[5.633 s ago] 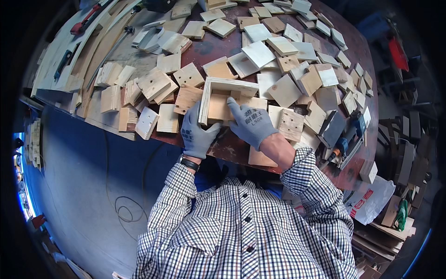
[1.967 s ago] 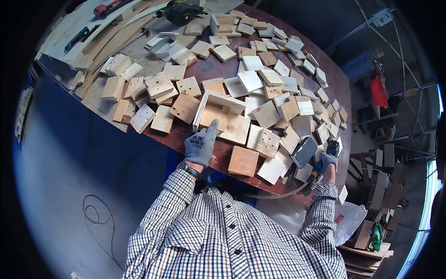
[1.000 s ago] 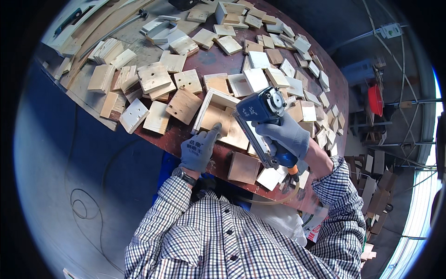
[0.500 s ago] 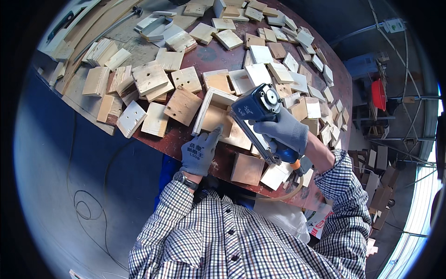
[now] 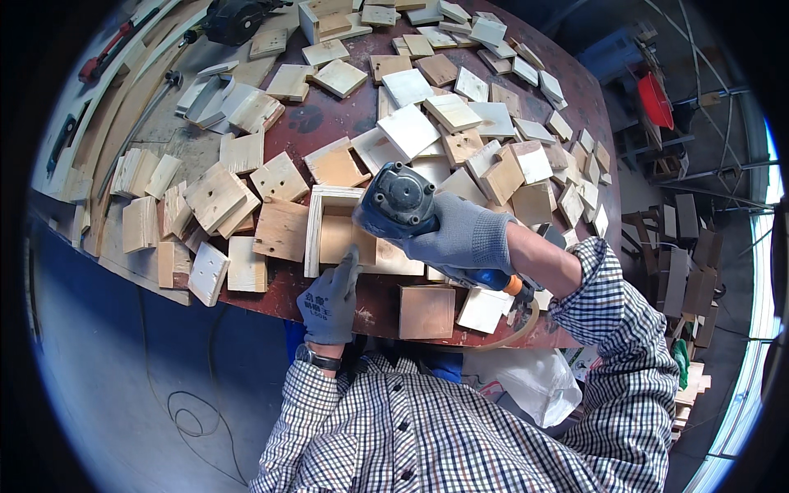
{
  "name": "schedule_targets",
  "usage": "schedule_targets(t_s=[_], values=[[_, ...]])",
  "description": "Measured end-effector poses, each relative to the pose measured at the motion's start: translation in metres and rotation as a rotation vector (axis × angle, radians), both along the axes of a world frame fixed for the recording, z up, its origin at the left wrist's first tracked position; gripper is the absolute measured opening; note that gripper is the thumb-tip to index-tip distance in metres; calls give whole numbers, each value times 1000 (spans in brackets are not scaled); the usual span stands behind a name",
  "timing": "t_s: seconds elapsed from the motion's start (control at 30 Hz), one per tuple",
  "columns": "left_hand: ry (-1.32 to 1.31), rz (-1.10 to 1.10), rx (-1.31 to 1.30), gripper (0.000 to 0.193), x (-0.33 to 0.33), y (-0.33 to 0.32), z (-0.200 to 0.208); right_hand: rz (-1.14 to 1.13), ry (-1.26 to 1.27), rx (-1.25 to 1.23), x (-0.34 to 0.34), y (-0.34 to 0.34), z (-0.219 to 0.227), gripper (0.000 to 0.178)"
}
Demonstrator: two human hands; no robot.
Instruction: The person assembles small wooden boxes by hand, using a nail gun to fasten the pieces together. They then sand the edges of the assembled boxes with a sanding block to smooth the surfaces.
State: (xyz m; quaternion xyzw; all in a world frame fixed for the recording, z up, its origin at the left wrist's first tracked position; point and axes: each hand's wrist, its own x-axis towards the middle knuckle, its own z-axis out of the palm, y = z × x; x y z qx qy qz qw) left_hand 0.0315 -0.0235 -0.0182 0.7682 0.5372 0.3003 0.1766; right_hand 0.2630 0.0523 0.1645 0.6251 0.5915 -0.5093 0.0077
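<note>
A pneumatic nail gun (image 5: 401,199) is in my gloved right hand (image 5: 470,234), my fingers wrapped round its grip. Its dark blue head hangs over the right part of an open wooden box frame (image 5: 314,234) and hides that side, so I cannot tell whether the nose touches the wood. At the frame's near left corner, my gloved left hand (image 5: 330,302) grips the near wall, fingertips reaching over its top. From the gun's orange fitting an air hose (image 5: 526,330) curves down past the table's front edge.
Loose wooden blocks and small boards (image 5: 407,131) cover much of the dark red table (image 5: 283,306). A metal hammer (image 5: 173,80) and a black power tool (image 5: 234,20) lie at the far left. A red basin (image 5: 655,100) stands on the right, beyond the table.
The nail gun has tipped more upright and moved over the frame's right side. My view has shifted, so the table's things appear further left. My left hand stays on the frame.
</note>
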Motion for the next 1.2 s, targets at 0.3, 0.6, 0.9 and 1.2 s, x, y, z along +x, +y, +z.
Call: schedule_targets(t_s=[0.3,0.6,0.9,1.2], values=[[2,0,-2,46,-3,0,1,5,-45,-130,-5,6,9,35],[6,-9,-25,46,-4,1,7,-26,87,3,-3,0,5,32],[-1,-5,-30,39,-3,0,5,-59,43,-61,-3,2,9,50],[-9,0,-21,37,-1,1,6,-83,48,-27,-1,-5,8,47]])
